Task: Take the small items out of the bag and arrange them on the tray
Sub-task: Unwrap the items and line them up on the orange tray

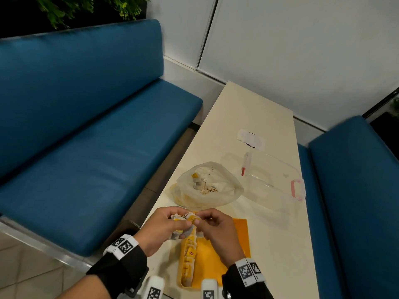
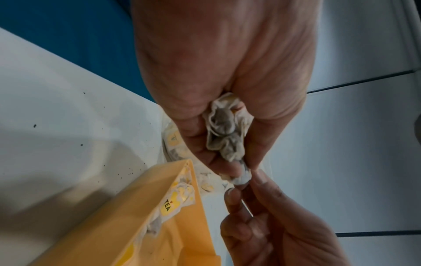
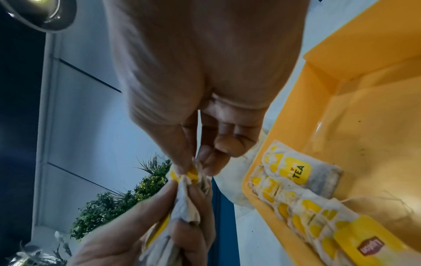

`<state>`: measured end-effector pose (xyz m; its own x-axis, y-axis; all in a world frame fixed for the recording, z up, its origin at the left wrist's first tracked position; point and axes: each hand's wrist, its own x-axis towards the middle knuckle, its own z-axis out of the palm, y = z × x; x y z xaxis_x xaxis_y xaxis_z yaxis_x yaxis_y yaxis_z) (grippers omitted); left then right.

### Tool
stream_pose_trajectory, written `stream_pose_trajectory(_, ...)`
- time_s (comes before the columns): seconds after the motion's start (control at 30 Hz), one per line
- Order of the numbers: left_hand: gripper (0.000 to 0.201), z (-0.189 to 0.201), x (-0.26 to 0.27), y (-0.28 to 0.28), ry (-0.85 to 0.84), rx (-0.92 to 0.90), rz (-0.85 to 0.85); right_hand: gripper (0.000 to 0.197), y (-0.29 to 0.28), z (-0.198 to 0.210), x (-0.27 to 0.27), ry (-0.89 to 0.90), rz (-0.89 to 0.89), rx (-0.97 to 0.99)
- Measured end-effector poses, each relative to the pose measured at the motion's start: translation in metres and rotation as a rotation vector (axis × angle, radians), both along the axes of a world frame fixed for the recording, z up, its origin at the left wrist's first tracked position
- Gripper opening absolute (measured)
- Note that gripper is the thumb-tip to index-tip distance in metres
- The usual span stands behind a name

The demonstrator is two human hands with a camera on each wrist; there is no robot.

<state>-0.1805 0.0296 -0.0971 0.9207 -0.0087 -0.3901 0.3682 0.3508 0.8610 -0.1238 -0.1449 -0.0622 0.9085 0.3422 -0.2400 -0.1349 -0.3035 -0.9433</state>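
Note:
My left hand (image 1: 182, 226) grips a crumpled bunch of tea bags (image 1: 183, 217) just above the far end of the yellow tray (image 1: 233, 249). My right hand (image 1: 199, 221) pinches a yellow-tagged tea bag (image 3: 191, 173) at the top of that bunch. In the left wrist view the bunch of tea bags (image 2: 225, 133) sits inside the curled left hand (image 2: 239, 167). A row of tea bags (image 1: 189, 255) lines the tray's left wall. Beyond the hands, the open plastic bag (image 1: 207, 184) holds more tea bags.
A clear plastic box (image 1: 274, 178) with a pink latch stands right of the bag, and a white wrapper (image 1: 251, 139) lies farther back. The cream table (image 1: 280, 244) is narrow, with blue benches (image 1: 86, 147) on both sides and a wall behind.

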Motion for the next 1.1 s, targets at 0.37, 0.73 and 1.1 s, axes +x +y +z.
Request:
stream_pose_trajectory(0.37,0.028,0.000,-0.006,0.003,0.034,0.052,0.023,0.003,-0.012,0.017,0.013,-0.038,0.014,-0.075)
stream_pose_trajectory(0.73,0.022,0.004,0.000,0.002,-0.019,0.378,0.009,0.007,-0.023,0.010,0.028,-0.079,0.136,-0.255)
stream_pose_trajectory(1.1,0.010,0.004,0.012,-0.017,-0.063,0.488,-0.048,0.006,-0.025,-0.001,0.016,0.084,0.051,-0.006)
